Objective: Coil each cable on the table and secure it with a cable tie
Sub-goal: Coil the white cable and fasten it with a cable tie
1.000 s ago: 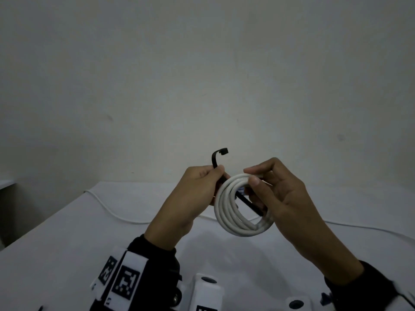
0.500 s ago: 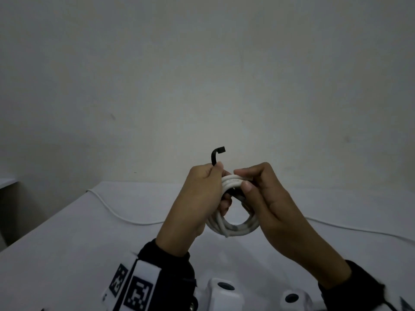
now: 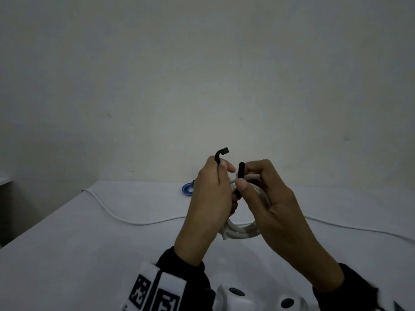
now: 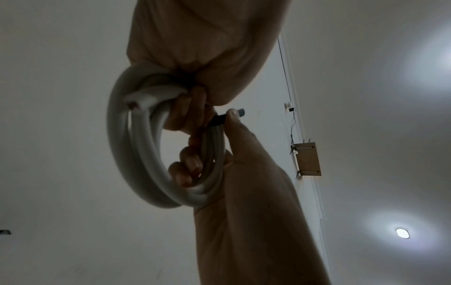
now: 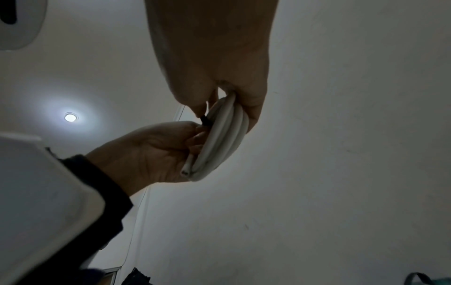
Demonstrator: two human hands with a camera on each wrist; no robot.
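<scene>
A white cable wound into a coil (image 3: 242, 232) hangs between both hands above the table (image 3: 67, 254). My left hand (image 3: 211, 198) has its fingers curled through the coil (image 4: 136, 154) and its thumb pressed on the black cable tie (image 4: 217, 120). The tie's hooked head end (image 3: 221, 153) sticks up above that hand. My right hand (image 3: 271, 198) pinches the tie's other end (image 3: 241, 171), which stands upright between thumb and forefinger. In the right wrist view the coil (image 5: 219, 138) is seen edge-on, with the tie (image 5: 203, 120) at its side. Both hands hide where the tie crosses the coil.
A loose white cable (image 3: 134, 222) lies across the table from the far left corner and runs on to the right (image 3: 359, 230). A small blue ring (image 3: 187, 189) sits near the table's far edge behind my left hand. A bare wall stands behind.
The hands have closed in over the coil. The tie's tail, which lay across the coil under my right fingers, now stands up in my right hand's pinch. The coil hangs lower and more hidden.
</scene>
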